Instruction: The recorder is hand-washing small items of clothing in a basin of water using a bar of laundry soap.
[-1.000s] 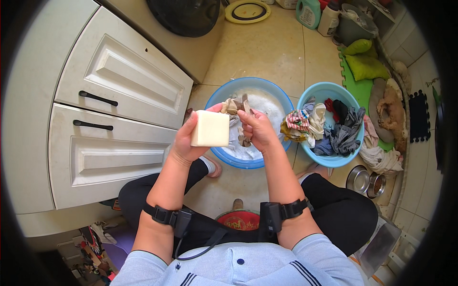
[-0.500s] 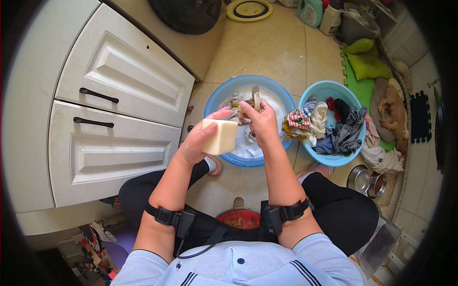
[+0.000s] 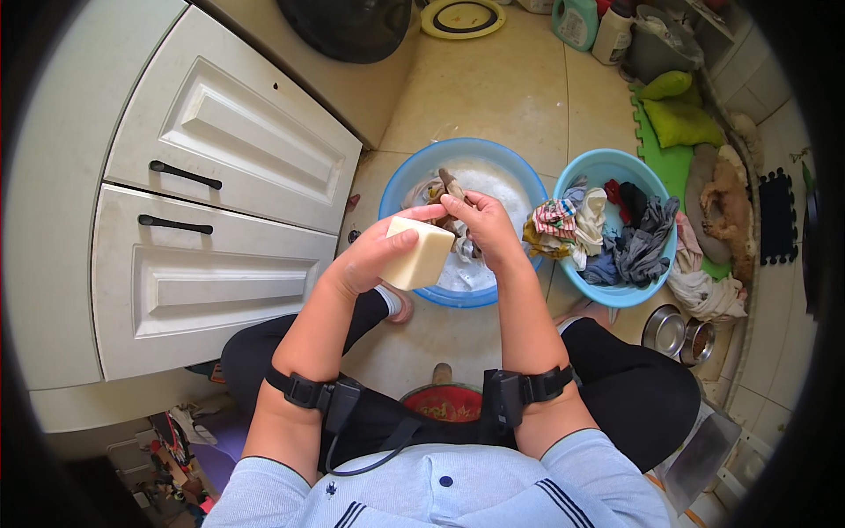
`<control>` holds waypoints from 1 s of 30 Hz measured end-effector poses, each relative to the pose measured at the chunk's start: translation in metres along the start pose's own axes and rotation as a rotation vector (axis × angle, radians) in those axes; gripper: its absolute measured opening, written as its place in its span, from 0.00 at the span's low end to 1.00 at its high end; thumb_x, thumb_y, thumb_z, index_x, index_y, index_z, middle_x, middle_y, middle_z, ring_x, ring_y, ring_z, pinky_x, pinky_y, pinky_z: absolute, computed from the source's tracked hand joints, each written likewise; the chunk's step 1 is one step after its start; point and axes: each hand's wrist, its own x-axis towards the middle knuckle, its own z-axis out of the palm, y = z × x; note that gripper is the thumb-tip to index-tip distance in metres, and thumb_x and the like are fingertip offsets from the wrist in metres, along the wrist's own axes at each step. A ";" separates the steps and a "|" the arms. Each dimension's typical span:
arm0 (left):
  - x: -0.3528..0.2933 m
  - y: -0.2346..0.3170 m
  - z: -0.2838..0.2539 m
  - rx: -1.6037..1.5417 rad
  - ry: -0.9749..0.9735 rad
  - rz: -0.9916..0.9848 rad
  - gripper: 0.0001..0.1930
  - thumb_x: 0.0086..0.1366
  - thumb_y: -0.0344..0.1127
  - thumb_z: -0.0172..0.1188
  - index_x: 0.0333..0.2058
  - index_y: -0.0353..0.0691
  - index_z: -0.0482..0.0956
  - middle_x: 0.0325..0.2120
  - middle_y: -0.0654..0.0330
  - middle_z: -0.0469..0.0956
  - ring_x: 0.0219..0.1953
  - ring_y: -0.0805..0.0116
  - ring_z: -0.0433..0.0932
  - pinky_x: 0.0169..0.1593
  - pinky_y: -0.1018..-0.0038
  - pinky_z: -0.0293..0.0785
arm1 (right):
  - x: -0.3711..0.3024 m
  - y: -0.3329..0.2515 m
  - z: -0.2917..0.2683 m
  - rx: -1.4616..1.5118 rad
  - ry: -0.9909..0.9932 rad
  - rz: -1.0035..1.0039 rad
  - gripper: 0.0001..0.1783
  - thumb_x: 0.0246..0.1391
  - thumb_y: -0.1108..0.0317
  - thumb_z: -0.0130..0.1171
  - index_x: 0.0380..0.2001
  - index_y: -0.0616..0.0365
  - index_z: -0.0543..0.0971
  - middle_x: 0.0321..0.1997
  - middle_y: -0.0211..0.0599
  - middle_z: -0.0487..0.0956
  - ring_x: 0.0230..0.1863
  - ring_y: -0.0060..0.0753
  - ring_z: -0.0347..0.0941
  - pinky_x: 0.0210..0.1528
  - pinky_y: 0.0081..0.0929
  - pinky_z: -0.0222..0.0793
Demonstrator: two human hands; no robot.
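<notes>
A cream-coloured block of soap (image 3: 422, 258) is gripped in my left hand (image 3: 363, 260), with the thumb across its top. My right hand (image 3: 493, 231) pinches a piece of brown and beige cloth (image 3: 451, 185), and the fingertips of both hands meet at it. What kind of garment the cloth is, I cannot make out. Both hands are above the near part of a blue basin (image 3: 531, 172), which holds suds and wet laundry partly hidden by my hands.
On the right stands a light blue basin (image 3: 591, 160) of clothes, with a striped cloth (image 3: 554, 217) hanging over its rim. Metal bowls (image 3: 663, 329) sit nearer on the floor. White cabinets (image 3: 220, 238) line the left. Bottles (image 3: 576, 25) and a yellow lid (image 3: 462, 18) are at the back.
My left hand has moved slightly right with the soap, closer to my right hand. The cloth's tip has tilted to the left and lies lower.
</notes>
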 end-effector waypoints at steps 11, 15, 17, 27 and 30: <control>-0.011 -0.005 0.000 -0.170 0.025 0.065 0.39 0.54 0.53 0.55 0.57 0.34 0.53 0.41 0.57 0.71 0.41 0.71 0.72 0.42 0.74 0.70 | 0.009 0.018 -0.002 0.204 0.157 -0.155 0.13 0.53 0.61 0.51 0.33 0.60 0.73 0.28 0.30 0.75 0.24 0.17 0.69 0.26 0.15 0.63; -0.007 -0.009 0.000 -0.154 0.017 0.043 0.37 0.54 0.52 0.55 0.56 0.34 0.54 0.41 0.57 0.71 0.40 0.71 0.72 0.42 0.74 0.70 | 0.010 0.019 0.005 0.410 0.235 -0.049 0.16 0.55 0.55 0.48 0.31 0.58 0.71 0.27 0.33 0.75 0.21 0.22 0.72 0.21 0.17 0.66; -0.005 -0.006 0.002 -0.063 0.200 0.082 0.32 0.55 0.48 0.56 0.54 0.37 0.58 0.40 0.58 0.71 0.39 0.71 0.72 0.42 0.75 0.70 | 0.011 0.019 0.004 0.382 0.220 -0.026 0.17 0.55 0.54 0.47 0.33 0.59 0.71 0.27 0.34 0.76 0.22 0.23 0.72 0.22 0.19 0.67; 0.040 -0.006 0.032 1.095 0.618 0.577 0.22 0.54 0.39 0.57 0.46 0.37 0.65 0.42 0.50 0.65 0.45 0.59 0.67 0.47 0.67 0.63 | 0.000 0.018 0.032 0.478 0.212 0.112 0.25 0.55 0.47 0.42 0.35 0.61 0.72 0.29 0.38 0.74 0.24 0.28 0.73 0.18 0.26 0.68; 0.043 -0.003 0.019 0.833 0.661 0.420 0.26 0.48 0.43 0.61 0.44 0.36 0.66 0.42 0.44 0.62 0.43 0.49 0.65 0.47 0.63 0.62 | -0.007 0.011 0.039 0.519 0.200 0.162 0.24 0.55 0.48 0.42 0.36 0.60 0.71 0.30 0.38 0.74 0.27 0.30 0.73 0.22 0.29 0.69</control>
